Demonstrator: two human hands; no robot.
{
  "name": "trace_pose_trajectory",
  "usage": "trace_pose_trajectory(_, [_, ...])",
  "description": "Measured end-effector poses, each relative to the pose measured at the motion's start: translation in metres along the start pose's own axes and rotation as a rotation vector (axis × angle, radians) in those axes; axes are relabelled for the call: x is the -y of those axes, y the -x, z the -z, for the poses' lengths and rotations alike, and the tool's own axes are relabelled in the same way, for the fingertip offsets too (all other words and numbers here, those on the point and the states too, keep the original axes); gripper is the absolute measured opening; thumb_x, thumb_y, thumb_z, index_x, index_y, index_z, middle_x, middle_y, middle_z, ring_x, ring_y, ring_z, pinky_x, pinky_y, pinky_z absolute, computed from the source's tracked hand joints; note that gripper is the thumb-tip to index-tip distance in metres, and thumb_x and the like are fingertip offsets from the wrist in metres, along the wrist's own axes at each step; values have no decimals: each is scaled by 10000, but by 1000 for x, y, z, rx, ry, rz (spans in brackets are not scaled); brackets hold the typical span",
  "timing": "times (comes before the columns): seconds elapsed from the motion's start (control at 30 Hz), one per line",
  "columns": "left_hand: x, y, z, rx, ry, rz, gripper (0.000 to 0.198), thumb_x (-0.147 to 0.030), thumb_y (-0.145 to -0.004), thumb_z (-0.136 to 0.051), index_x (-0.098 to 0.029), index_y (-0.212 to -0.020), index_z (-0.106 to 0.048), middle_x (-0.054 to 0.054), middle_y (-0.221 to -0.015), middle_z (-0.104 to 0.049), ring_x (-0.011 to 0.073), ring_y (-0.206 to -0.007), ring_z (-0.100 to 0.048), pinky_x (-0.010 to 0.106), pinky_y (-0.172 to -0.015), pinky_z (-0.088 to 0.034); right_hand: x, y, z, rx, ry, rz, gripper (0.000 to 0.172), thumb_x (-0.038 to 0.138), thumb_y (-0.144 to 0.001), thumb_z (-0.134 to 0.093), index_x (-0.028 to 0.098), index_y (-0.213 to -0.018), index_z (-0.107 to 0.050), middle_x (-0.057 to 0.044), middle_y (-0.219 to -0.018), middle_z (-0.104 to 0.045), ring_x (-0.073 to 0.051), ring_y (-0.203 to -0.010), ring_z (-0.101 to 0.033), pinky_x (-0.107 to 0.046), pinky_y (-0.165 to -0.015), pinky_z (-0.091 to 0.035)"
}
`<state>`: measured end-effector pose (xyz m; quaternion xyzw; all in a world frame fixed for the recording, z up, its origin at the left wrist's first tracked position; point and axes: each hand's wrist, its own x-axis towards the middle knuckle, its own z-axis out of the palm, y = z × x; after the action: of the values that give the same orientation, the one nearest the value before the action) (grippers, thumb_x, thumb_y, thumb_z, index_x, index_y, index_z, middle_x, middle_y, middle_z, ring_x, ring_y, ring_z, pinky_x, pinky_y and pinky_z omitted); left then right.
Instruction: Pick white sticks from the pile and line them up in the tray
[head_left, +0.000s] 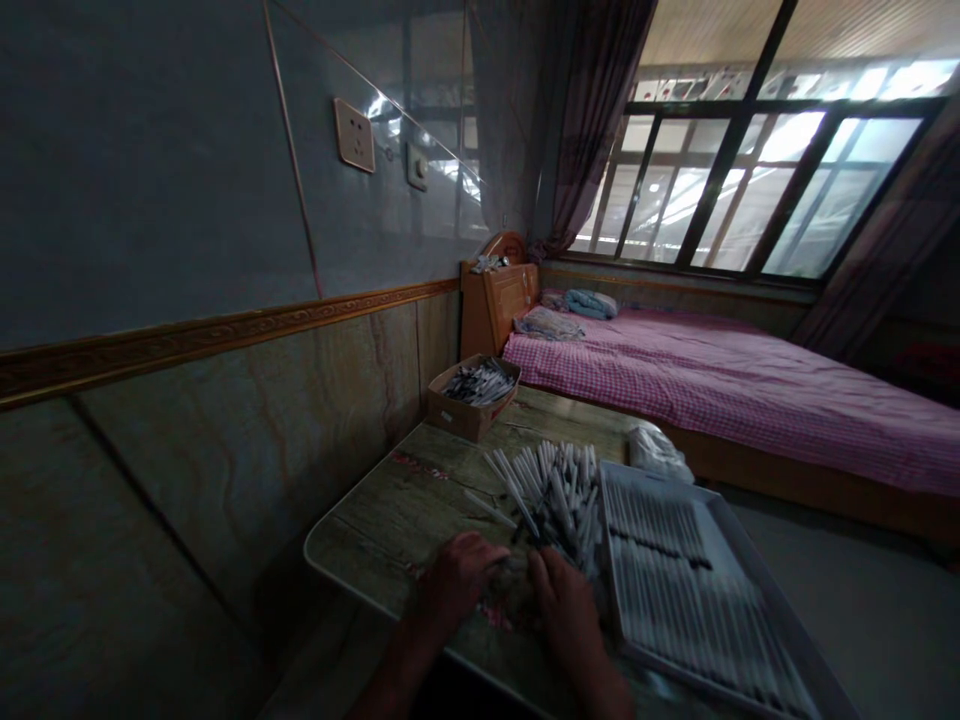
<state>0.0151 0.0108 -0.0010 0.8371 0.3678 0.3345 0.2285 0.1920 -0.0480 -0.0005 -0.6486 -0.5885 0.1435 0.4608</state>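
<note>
My left hand point(463, 572) is closed over the near part of the table, thumb and fingers pinched on a slim pale piece that looks like a pen. Just to its right, my right hand point(561, 598) is closed too, fingers curled; what it grips is blurred and partly hidden. Beyond the hands lies a loose pile of white pens point(559, 490) with dark parts, fanned toward the far side. A shallow pale tray point(731, 525) stands right of my right hand. Pens point(675, 580) lie side by side in rows inside it.
A cardboard box point(459, 418) full of dark and pale slim pieces sits at the table's far left corner, by the wall. A clear plastic bag point(658, 452) lies behind the tray. Past the wood-patterned table point(375, 525) is a bed point(675, 370) with a pink checked cover.
</note>
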Motion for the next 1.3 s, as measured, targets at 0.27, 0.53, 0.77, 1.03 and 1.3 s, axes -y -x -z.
trace_pose_trajectory(0.27, [17, -6, -6, -555, 716, 430, 645, -441, -715, -745, -216, -1287, -549, 123, -1252, -651, 245, -1016, -673, 363, -845, -546, 17, 4, -7, -135, -257, -161, 348, 529, -911, -477, 236, -822, -643, -12, -737, -672, -187, -682, -615, -264, -626, -453])
trace_pose_trajectory(0.53, [-4, -12, -11, -437, 1118, 652, 550, -613, -597, -797, -139, -855, -688, 47, -759, -719, 169, -650, -670, 254, -572, -523, 17, 9, -30, -68, -333, -107, 217, 399, -847, -586, 227, -897, -709, -45, -865, -736, -216, -800, -681, -287, -730, -524])
trace_pose_trajectory(0.77, [0, -9, -14, -460, 1147, 649, 521, -588, -571, -826, -143, -804, -687, 23, -730, -704, 158, -633, -663, 249, -560, -538, 8, 13, -28, -61, -181, -43, 253, 394, -916, -501, 230, -841, -678, -34, -798, -697, -190, -736, -645, -271, -692, -492])
trace_pose_trajectory(1.03, [-2, -6, -15, -451, 1119, 627, 514, -582, -543, -838, -146, -768, -682, 20, -693, -698, 156, -595, -651, 255, -543, -540, -10, 15, -37, -82, 14, 145, 400, 491, -953, -399, 251, -801, -681, -51, -770, -669, -189, -691, -593, -282, -667, -456])
trace_pose_trajectory(1.3, [-4, -4, -12, -422, 1137, 621, 499, -554, -566, -840, -140, -801, -687, 23, -714, -704, 154, -610, -650, 258, -566, -545, 1, 15, -34, -56, 7, 78, 328, 449, -949, -424, 247, -748, -585, -7, -688, -613, -161, -621, -560, -255, -598, -414])
